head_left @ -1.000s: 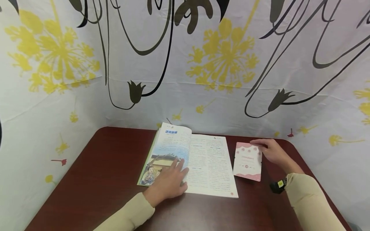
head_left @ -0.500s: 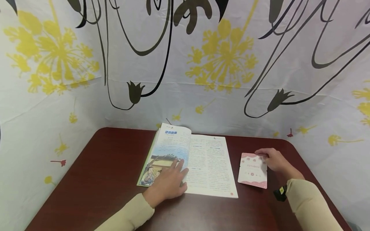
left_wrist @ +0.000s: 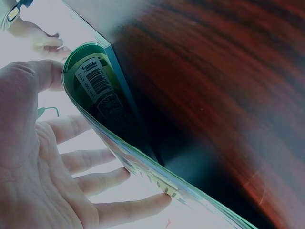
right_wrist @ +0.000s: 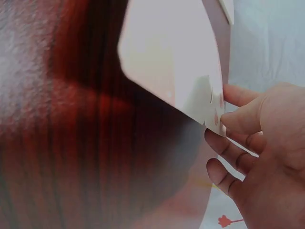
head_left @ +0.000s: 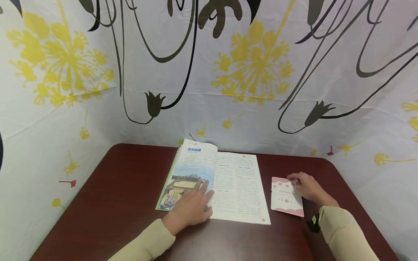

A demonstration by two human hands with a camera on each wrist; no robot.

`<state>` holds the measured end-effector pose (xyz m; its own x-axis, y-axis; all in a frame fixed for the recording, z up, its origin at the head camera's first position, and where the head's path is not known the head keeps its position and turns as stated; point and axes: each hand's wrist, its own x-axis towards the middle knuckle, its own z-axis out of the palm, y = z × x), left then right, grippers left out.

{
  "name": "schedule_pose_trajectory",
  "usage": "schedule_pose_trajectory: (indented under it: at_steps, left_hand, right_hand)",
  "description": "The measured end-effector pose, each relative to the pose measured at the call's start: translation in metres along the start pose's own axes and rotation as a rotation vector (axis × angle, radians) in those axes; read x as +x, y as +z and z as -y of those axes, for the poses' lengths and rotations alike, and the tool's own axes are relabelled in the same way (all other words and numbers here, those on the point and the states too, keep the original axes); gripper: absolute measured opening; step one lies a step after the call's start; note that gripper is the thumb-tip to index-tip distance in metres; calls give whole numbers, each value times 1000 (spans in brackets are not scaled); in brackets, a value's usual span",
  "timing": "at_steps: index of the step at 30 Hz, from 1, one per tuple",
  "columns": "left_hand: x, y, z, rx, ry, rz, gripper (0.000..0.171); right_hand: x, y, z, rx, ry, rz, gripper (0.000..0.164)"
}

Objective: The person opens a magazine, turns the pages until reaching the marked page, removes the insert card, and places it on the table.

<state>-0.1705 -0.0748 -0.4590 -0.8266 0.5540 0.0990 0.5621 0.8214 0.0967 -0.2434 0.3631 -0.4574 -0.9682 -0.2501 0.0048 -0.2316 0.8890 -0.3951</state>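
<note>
An open magazine lies on the dark red-brown table, with a colourful illustration on its left page. My left hand rests across that page, fingers extended. In the left wrist view the thumb lies at the curved fold of the magazine, and a barcode shows inside the curl. To the right, my right hand pinches a flat pink-and-white packet near its upper right edge. Seen from the right wrist, thumb and index finger hold a corner of the packet, which bends and casts a shadow on the table.
The table has rounded far corners. Behind it and at the sides hangs white cloth printed with yellow and dark flowers. A dark band with a small yellow-green patch sits at my right wrist.
My right hand has brought the packet nearer to me and slightly to the right, and the packet's tilt has changed. My left hand and the magazine have stayed in place.
</note>
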Motion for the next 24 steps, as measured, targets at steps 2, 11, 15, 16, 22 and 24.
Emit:
schedule_pose_trajectory:
  at_steps: [2,11,15,16,22,24]
  left_hand:
    - [0,0,0,7,4,-8,49]
    - [-1,-3,-1,15,29,-47,48]
    - [-1,-6,0,-13,31,-46,48]
    - [-1,-6,0,-19,28,-44,49]
    - [3,-12,9,-30,0,-80,49]
    - [4,-15,15,-23,-11,-93,49]
  right_hand:
    - [-1,1,-1,1,7,5,35]
    - [-4,3,0,10,3,16,32]
    - [-6,3,1,1,2,5,32]
    - [-6,3,3,2,4,2,33]
    - [-7,3,11,-51,49,-27,51]
    - [-7,4,14,-91,67,-41,60]
